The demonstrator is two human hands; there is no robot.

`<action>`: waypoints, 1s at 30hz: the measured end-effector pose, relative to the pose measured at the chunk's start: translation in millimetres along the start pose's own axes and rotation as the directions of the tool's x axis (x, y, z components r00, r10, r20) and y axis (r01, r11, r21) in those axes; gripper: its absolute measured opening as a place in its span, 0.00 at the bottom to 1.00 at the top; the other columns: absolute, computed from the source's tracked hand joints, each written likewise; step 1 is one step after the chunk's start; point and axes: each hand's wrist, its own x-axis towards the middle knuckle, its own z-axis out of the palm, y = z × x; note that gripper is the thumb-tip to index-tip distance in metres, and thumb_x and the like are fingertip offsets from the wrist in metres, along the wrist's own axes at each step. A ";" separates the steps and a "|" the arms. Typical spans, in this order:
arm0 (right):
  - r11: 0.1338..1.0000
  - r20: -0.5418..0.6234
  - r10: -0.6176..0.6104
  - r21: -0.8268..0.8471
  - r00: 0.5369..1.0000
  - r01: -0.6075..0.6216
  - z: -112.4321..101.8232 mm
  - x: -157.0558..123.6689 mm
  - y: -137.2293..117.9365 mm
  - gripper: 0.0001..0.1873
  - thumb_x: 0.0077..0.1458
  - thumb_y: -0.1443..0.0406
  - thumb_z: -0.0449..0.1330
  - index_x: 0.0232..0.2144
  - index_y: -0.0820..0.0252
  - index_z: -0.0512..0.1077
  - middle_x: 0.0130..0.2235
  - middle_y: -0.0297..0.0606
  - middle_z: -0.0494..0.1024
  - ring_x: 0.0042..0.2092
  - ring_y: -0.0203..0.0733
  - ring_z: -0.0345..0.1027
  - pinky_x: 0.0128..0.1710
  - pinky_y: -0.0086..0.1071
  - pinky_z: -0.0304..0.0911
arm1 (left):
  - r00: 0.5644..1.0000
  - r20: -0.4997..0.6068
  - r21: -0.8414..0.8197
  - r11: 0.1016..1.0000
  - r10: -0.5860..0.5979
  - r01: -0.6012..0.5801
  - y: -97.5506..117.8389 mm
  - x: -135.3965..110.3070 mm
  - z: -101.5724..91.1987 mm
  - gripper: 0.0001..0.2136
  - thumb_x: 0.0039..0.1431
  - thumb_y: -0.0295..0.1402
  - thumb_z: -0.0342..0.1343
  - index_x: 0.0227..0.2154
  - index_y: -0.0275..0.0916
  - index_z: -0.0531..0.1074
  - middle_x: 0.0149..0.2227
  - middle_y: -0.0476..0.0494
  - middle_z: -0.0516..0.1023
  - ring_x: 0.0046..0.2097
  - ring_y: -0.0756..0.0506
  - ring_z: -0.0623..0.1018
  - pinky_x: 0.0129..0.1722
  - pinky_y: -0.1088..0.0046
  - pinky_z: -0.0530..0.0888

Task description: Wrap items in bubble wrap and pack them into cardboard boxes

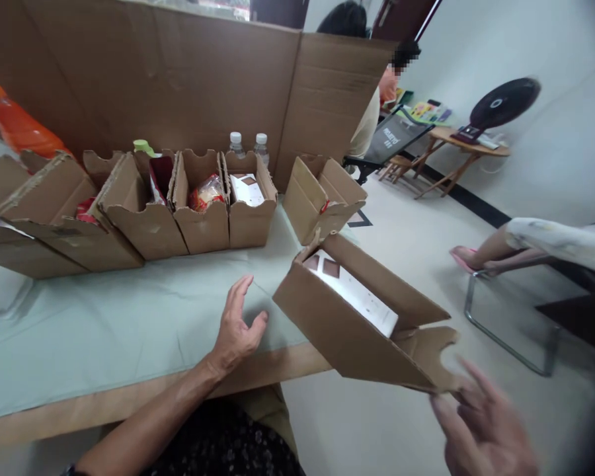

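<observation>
On my feed the right hand (490, 423) blurs, so I cannot tell whether it grips the cardboard bin (347, 337) or merely touches its near corner. The bin juts past the edge of the table (129, 324), its wall hiding the lower part of the white carton (359, 297) inside. I see the left hand (238, 330) spread wide, thumb apart from fingers. I count five row bins (250, 225), the leftmost cut off, one separate bin (302, 205) and two white-capped bottles (235, 142).
</observation>
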 end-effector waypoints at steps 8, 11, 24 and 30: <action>0.987 0.047 0.133 -0.096 0.990 -0.128 40.3 -17.4 45.1 0.35 0.45 0.42 0.70 0.48 0.58 0.77 0.47 0.50 0.83 0.53 0.68 0.74 0.55 0.59 0.68 | 0.934 0.348 -0.222 0.962 -0.076 0.161 20.7 2.4 44.2 0.32 0.57 0.30 0.57 0.67 0.40 0.63 0.67 0.35 0.69 0.66 0.34 0.70 0.65 0.48 0.69; 0.996 0.075 0.072 -0.056 0.995 -0.068 79.8 -3.6 23.5 0.30 0.48 0.43 0.68 0.44 0.59 0.78 0.45 0.49 0.83 0.52 0.67 0.74 0.57 0.59 0.67 | 0.972 0.187 -0.218 0.959 -0.142 0.182 11.9 -5.7 31.5 0.24 0.61 0.31 0.56 0.61 0.40 0.69 0.62 0.36 0.75 0.63 0.36 0.73 0.62 0.53 0.72; 0.972 0.491 -0.197 0.214 0.849 0.101 260.2 36.8 -46.3 0.28 0.56 0.50 0.61 0.53 0.58 0.71 0.49 0.48 0.81 0.44 0.54 0.76 0.46 0.49 0.73 | 0.941 -0.290 0.109 0.971 -0.174 0.213 -55.4 33.1 -88.8 0.22 0.63 0.33 0.54 0.60 0.37 0.70 0.50 0.38 0.81 0.50 0.43 0.81 0.51 0.64 0.79; 0.947 0.532 -0.272 -0.002 0.802 0.322 234.6 -2.3 17.6 0.30 0.62 0.45 0.56 0.55 0.58 0.75 0.60 0.51 0.76 0.60 0.65 0.70 0.61 0.61 0.63 | 0.935 -0.343 0.391 0.891 -0.090 0.229 -77.3 1.1 -148.8 0.17 0.59 0.31 0.59 0.51 0.41 0.78 0.54 0.38 0.81 0.55 0.40 0.80 0.57 0.59 0.78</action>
